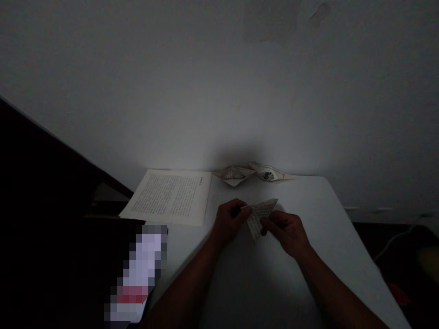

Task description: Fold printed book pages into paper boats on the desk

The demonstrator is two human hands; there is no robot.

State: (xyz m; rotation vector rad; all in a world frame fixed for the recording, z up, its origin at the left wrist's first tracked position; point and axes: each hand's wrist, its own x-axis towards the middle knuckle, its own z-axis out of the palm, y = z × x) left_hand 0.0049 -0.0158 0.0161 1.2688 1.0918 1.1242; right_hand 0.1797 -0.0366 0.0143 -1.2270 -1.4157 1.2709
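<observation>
Between my hands, a little above the white table, is a folded piece of printed paper (pixel 258 217) with pointed corners. My left hand (pixel 230 219) pinches its left edge between thumb and fingers. On the right side, the thumb and fingers of my right hand (pixel 285 229) close on its lower right edge. Behind my hands, two folded paper boats sit against the wall: the left paper boat (pixel 234 175) and the right paper boat (pixel 270 173), their tips overlapping. Dim light hides the finer folds.
A stack of printed sheets (pixel 171 196) lies at the table's back left. A phone with a blurred screen (pixel 140 274) is at the left edge. The white table (pixel 260 283) meets a grey wall (pixel 206 91). A pale cable (pixel 394 240) hangs beyond the right edge.
</observation>
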